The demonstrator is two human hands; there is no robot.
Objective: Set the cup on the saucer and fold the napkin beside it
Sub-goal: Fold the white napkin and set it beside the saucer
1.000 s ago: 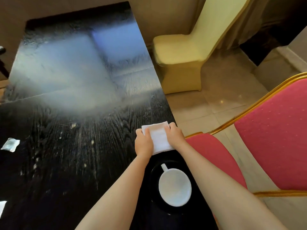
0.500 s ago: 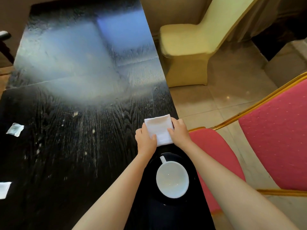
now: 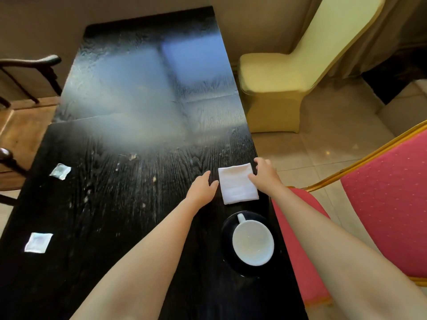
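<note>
Head view, looking down along both bare forearms.

Counter (image 3: 129, 204): long, black, wood-grained, with pale specks and a broad glare patch across its far half.

Cup (image 3: 253, 242): white, empty, upright on the saucer (image 3: 227, 229). Saucer is dark, near the counter's right edge, close to the person. Cup handle points away from the person, toward the napkin.

Napkin (image 3: 238, 183): white, folded to a small near-square, lying flat on the counter just beyond the saucer, apart from it by a narrow strip of black surface. Its right side reaches close to the counter's edge.

Left hand (image 3: 202, 189): palm down, just left of the napkin. Grip loose and spread, fingers extended, holding nothing. Fingertips sit right beside the napkin's left edge; contact cannot be told.

Right hand (image 3: 265, 173): at the napkin's far right corner. Grip relaxed and unclosed, fingers curved; thumb rests on the napkin's right edge. The cloth stays flat, not lifted.

Other items: two small white packets (image 3: 60, 171) lie on the counter's left part, well apart from the cup; the second one (image 3: 38, 242) sits nearer the person.

Surroundings: red chair (image 3: 388, 204) with gold frame to the right of the counter, its seat just beside the saucer's side. Yellow chair (image 3: 275, 72) farther back on the tiled floor. Dark wooden chair (image 3: 30, 65) at far left.
</note>
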